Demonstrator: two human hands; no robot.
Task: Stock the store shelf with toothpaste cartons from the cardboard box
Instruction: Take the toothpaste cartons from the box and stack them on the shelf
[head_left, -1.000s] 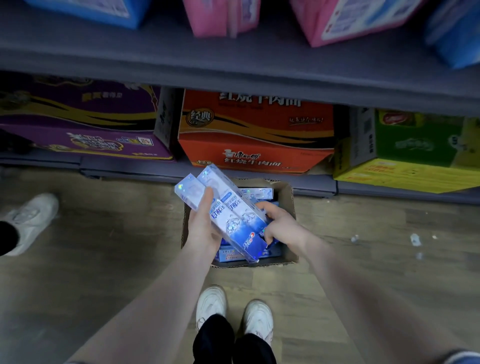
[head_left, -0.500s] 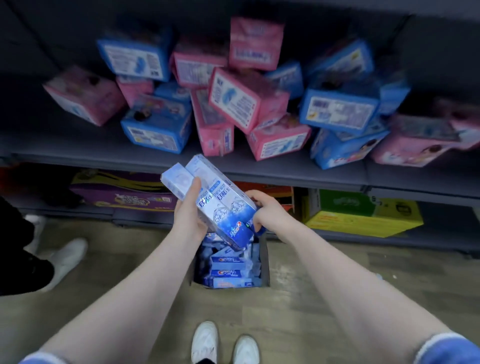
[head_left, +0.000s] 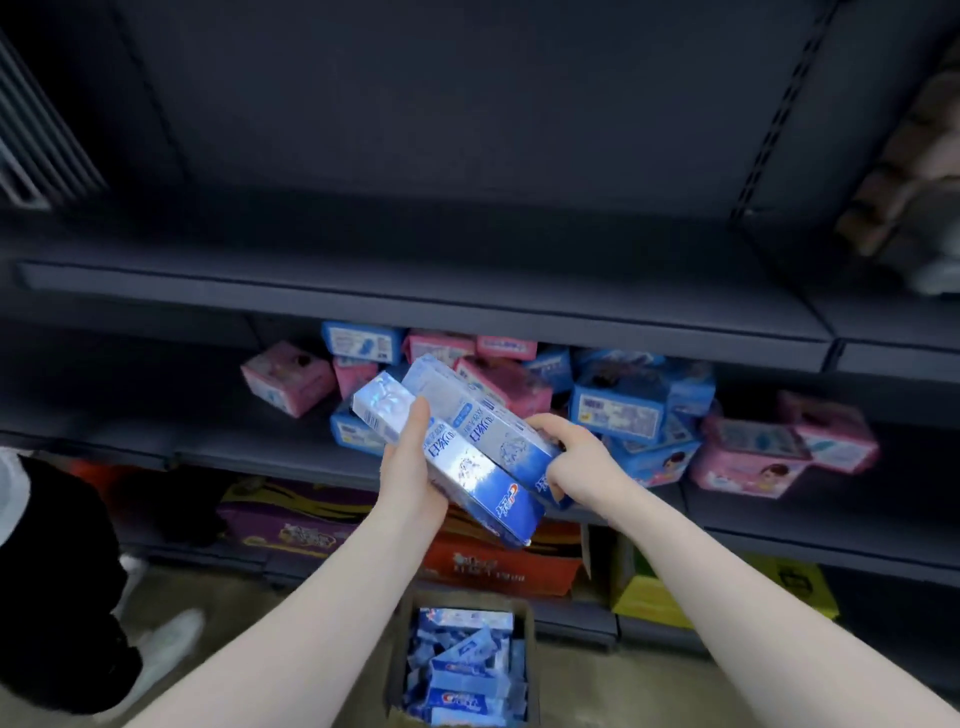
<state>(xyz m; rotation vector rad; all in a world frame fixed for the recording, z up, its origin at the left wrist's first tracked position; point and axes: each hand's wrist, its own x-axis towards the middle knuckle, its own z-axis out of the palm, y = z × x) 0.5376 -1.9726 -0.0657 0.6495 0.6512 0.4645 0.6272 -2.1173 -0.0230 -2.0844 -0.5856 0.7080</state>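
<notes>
Dark grey shelf (head_left: 415, 296) stands bare above our hands, its front edge just over the toothpaste cartons (head_left: 457, 452). Our left hand (head_left: 410, 467) and right hand (head_left: 576, 467) have their fingers clamped on the cartons. Compared with half a second ago, we have lifted them higher. Below, on the floor, the cardboard box (head_left: 531, 670) holds more cartons.

Two toothpaste cartons (head_left: 462, 457) lie side by side between the left hand (head_left: 413, 473) at their nine o'clock and the right hand (head_left: 574, 462) at three o'clock, before the shelf (head_left: 415, 301) at twelve o'clock, with the cardboard box (head_left: 462, 665) on the floor at six o'clock.
</notes>
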